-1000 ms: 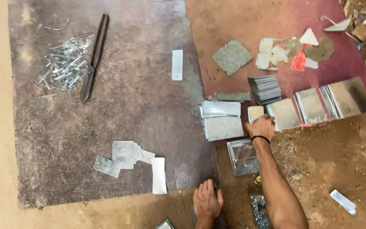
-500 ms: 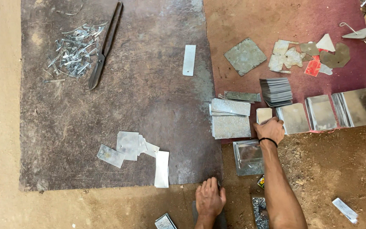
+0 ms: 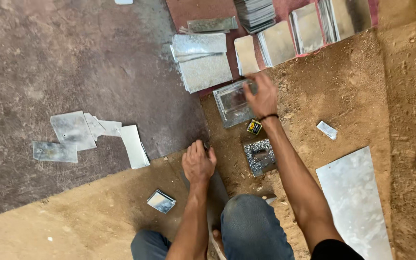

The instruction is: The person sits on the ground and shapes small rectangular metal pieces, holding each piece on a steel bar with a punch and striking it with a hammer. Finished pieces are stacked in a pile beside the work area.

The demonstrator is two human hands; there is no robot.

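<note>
Bare earth floor, partly covered by a dark worn mat [image 3: 73,72] and a red mat [image 3: 193,9]. Right hand [image 3: 262,95], fingers loose, grasping nothing, hovers at the shallow metal tray [image 3: 232,103] on the dirt just below the stacked galvanised sheets [image 3: 203,65]. Left hand [image 3: 198,163] rests knuckles-up at the dark mat's edge; grip cannot be told.

Silvery grey metal sheets [image 3: 203,62] are gleaming against a dark mottled brown mat [image 3: 73,62]. Reddish-brown soil [image 3: 362,96] is showing beside pale tan sand [image 3: 73,221]. A black band [image 3: 267,117] is circling 1 wrist; blue jeans [image 3: 251,231] are showing below.
</note>
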